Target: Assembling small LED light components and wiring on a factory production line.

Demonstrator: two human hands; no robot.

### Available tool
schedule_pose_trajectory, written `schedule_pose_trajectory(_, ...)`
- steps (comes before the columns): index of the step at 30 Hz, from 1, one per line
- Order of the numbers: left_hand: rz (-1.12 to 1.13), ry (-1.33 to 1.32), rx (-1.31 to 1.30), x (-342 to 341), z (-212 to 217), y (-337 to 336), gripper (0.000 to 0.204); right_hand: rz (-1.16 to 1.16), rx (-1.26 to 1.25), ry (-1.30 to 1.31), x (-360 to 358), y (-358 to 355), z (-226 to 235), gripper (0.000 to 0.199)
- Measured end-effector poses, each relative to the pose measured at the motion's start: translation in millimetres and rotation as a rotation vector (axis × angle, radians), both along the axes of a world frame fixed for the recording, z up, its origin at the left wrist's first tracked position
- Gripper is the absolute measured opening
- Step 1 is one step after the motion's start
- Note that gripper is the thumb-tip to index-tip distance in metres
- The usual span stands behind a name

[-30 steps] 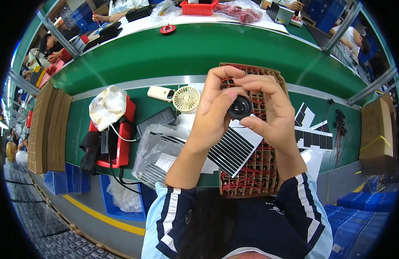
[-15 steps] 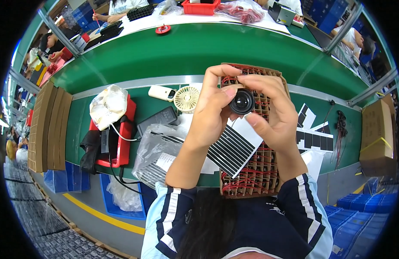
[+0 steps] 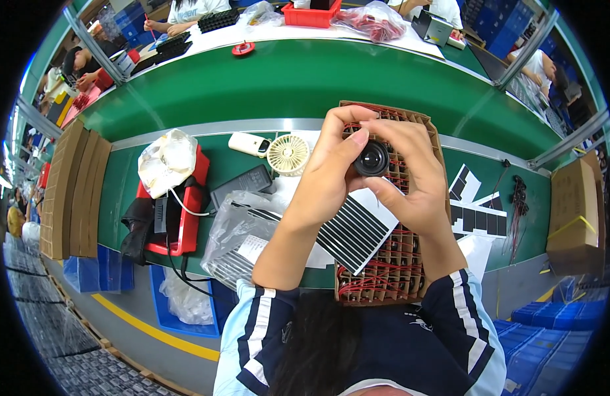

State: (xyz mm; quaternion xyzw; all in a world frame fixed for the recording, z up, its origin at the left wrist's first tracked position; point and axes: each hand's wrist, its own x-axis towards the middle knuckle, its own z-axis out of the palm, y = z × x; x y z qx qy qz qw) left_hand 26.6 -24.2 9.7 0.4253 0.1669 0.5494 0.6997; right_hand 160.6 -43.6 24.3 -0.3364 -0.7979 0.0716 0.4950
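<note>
A black round lens-like part (image 3: 371, 159), with a ringed rim and a shiny dark middle, is held up over the box between both hands. My left hand (image 3: 323, 173) is closed on its left side, thumb along the upper rim. From the right, my right hand (image 3: 416, 173) curves round it, fingers arched above and thumb at the lower edge. Beneath lies a cardboard box (image 3: 438, 146) with a grid of dividers, holding black parts and red wires. A white sheet with black strips (image 3: 358, 228) rests partly on the box, below my hands.
Left of the box are a cream handheld fan (image 3: 288, 155), a black adapter (image 3: 242, 185), a clear plastic bag (image 3: 235, 231) and a red bin (image 3: 189, 228). Black-patterned label sheets (image 3: 480, 218) and dark cables (image 3: 518, 198) lie right. People work beyond the green divider (image 3: 272, 82).
Both hands and the black part stay together, nearly in place. My left thumb has moved up along the rim, and the fingers have shifted slightly. The view has tilted a little.
</note>
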Motion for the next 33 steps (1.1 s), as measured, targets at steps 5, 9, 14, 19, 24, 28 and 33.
schedule_pose_trajectory(5,-0.018,-0.009,0.058,2,-5,1,0.033,-0.065,0.074,0.062,-3,0,-2,0.046)
schedule_pose_trajectory(9,-0.017,0.010,0.062,0,0,0,0.033,-0.068,0.132,0.039,3,3,-6,0.044)
schedule_pose_trajectory(14,-0.098,-0.023,-0.037,0,2,2,0.031,-0.028,0.044,0.017,2,-1,-2,0.039)
schedule_pose_trajectory(19,-0.021,-0.063,-0.137,6,3,0,0.026,-0.079,0.101,-0.020,1,-1,0,0.046)
schedule_pose_trajectory(24,-0.004,-0.058,-0.020,1,-3,-2,0.024,-0.111,0.130,0.027,-4,0,-5,0.046)
schedule_pose_trajectory(28,-0.058,-0.021,-0.036,-1,1,3,0.027,-0.129,0.154,0.012,1,0,-6,0.043)
schedule_pose_trajectory(33,-0.015,-0.003,-0.032,3,1,2,0.020,-0.085,0.116,-0.010,-2,0,-8,0.042)
